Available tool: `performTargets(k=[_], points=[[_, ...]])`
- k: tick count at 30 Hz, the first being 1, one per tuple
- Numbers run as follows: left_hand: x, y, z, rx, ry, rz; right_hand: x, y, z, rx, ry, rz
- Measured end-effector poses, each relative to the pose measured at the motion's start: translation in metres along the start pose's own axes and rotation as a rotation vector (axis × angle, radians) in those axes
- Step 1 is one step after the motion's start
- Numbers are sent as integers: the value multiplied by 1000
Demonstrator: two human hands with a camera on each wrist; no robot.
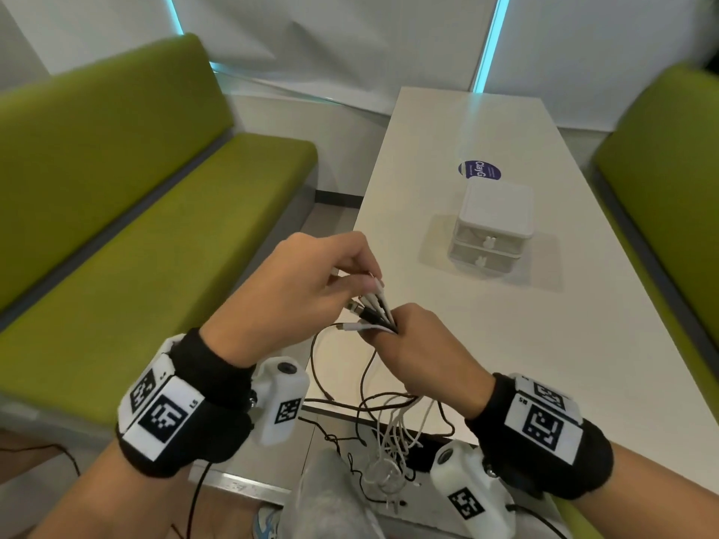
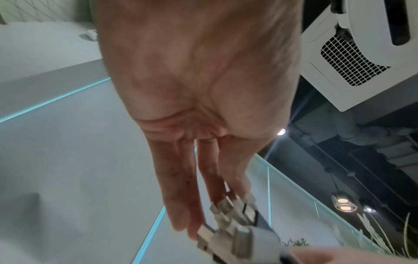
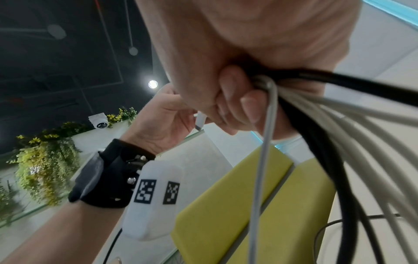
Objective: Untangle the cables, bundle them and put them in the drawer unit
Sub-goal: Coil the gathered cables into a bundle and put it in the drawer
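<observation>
Right hand (image 1: 418, 354): fist clamped round the cables (image 1: 389, 414); plug ends fan out above the fist, loose lengths hang below the table edge toward the lap.
Left hand (image 1: 299, 293): above and left of the right one, fingertips touching the plug ends (image 1: 371, 305); whether they pinch a plug I cannot tell.
Head view only: the drawer unit (image 1: 492, 231) on the white table (image 1: 583, 344), well apart from both hands, 2 drawers, both closed; 1 round blue sticker (image 1: 479, 171) just behind it; 2 green benches (image 1: 136, 196), one each side.
Left wrist view only: left fingers (image 2: 181, 187) fairly straight, several metal connectors (image 2: 230, 219) beside the tips.
Right wrist view only: curled fingers (image 3: 237, 100) wrapped on black and white strands (image 3: 339, 142); exact count unclear.
</observation>
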State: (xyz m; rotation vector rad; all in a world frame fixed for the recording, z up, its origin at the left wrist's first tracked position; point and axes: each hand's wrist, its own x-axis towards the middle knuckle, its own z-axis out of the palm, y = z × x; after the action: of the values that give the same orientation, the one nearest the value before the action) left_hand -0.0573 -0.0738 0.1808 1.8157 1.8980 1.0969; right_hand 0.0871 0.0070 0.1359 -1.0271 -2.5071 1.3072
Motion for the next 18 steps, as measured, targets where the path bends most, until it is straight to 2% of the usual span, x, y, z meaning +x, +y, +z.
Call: performTargets(k=[5,9,12,15,18], points=[[-4,-2,13,-213,22,-37,-3,2,5,132,-26,20],[-8,-8,26,-307,-9,-72,-4,2,7,100,-9,17],[-9,-9,33,-375,22,-96,-5,1,6,92,6,17],[-9,-10,36,-403,6,-117,-6,2,4,118,-7,46],[-11,-10,35,-335,-64,-56,-7,5,1,126,-2,46]])
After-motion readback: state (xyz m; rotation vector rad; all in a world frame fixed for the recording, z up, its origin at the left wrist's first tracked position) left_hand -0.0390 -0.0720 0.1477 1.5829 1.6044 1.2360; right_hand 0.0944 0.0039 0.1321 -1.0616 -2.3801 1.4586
